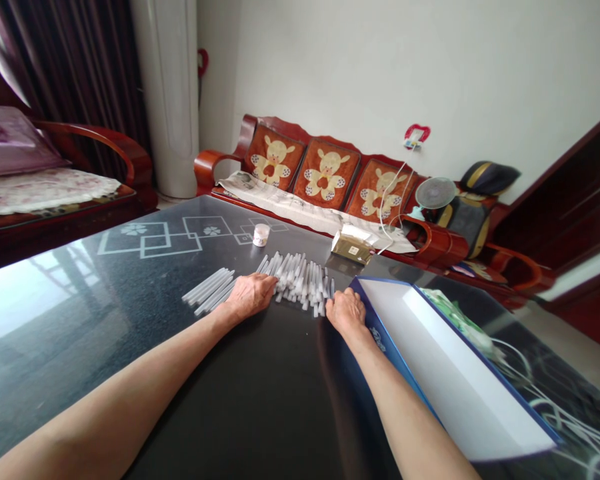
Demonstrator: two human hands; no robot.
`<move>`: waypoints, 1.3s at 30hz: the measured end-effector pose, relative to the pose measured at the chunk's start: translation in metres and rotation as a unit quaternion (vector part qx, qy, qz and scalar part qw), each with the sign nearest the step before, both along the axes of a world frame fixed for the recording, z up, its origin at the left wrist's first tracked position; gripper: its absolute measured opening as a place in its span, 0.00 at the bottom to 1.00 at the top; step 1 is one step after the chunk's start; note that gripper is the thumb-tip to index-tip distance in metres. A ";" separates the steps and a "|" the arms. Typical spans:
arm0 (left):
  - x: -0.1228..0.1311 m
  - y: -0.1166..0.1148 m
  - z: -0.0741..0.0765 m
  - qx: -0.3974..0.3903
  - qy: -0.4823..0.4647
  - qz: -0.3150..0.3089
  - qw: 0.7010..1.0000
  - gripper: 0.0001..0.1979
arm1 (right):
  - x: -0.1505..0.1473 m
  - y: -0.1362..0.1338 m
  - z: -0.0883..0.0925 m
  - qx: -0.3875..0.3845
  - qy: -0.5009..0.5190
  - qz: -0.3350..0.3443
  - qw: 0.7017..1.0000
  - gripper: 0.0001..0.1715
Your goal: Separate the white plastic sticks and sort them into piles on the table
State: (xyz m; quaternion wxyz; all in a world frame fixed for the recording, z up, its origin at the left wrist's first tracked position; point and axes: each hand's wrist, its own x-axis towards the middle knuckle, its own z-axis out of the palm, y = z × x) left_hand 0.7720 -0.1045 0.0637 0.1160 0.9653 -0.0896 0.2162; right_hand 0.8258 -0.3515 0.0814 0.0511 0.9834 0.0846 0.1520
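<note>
A loose pile of white straw-like tubes (297, 275) lies on the dark glossy table. My left hand (250, 295) touches the pile's left edge, its fingers bent and pressed together over the nearest tubes. On the other side, my right hand (347, 311) is curled at the pile's right edge, beside the blue box. Its fingertips are partly hidden, so what they pinch, if anything, does not show. A smaller row of tubes (210, 290) lies side by side, left of my left hand.
An open blue box (460, 360) with a white inside stands close on the right. Behind it are a green-and-white packet (460, 317) and white cables (560, 417). A small white tub (261, 235) and a tissue box (353, 245) stand beyond the pile.
</note>
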 end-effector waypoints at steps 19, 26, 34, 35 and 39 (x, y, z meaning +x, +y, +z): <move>-0.001 -0.002 0.000 -0.036 -0.015 -0.029 0.999 0.16 | 0.002 0.006 0.042 0.141 0.073 -0.076 0.984 0.18; -0.001 -0.008 0.009 -0.306 0.064 -0.047 0.949 0.21 | -0.060 0.055 0.001 0.507 0.134 0.131 0.841 0.19; 0.001 -0.018 0.011 -0.597 0.181 -0.155 0.766 0.24 | -0.075 0.077 -0.032 0.547 0.138 0.195 0.802 0.14; 0.000 -0.020 0.013 -0.619 0.189 -0.165 0.744 0.24 | -0.075 0.077 -0.032 0.544 0.137 0.199 0.804 0.14; -0.006 -0.029 0.023 -0.669 0.226 -0.199 0.679 0.20 | -0.078 0.078 -0.030 0.540 0.130 0.216 0.803 0.14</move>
